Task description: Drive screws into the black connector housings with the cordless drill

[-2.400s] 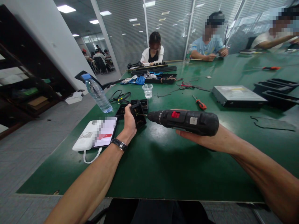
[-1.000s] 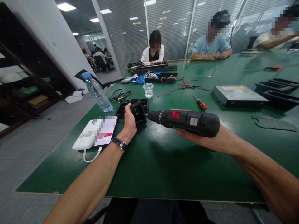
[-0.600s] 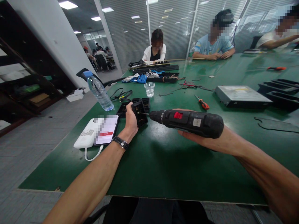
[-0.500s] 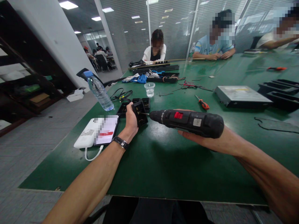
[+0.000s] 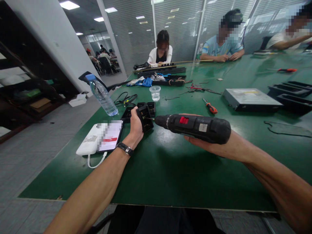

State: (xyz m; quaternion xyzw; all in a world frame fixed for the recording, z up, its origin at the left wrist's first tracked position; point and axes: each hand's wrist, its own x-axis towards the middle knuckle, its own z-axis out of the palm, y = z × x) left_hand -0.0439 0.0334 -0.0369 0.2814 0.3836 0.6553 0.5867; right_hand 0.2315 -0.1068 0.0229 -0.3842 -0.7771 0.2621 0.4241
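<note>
My left hand (image 5: 135, 126) grips a small black plastic part (image 5: 145, 118) and holds it tilted up just above the green table (image 5: 170, 169). My right hand (image 5: 207, 144) is wrapped under a black electric screwdriver (image 5: 195, 127) with a red switch. The tool lies level, pointing left. Its thin bit touches the inside of the black part. A dark watch sits on my left wrist. More black parts (image 5: 148, 107) lie on the table just behind the held one.
A phone on a white power bank (image 5: 99, 139) lies left of my left hand. Behind it stand a water bottle (image 5: 101, 96), black cables and a clear cup (image 5: 155, 93). An orange-handled screwdriver (image 5: 209, 107), a silver drive (image 5: 251, 99) and black trays (image 5: 290, 94) sit at right. Three people sit at the far edge.
Both hands keep their hold, with the bit staying against the black part. Only the view has shifted slightly.
</note>
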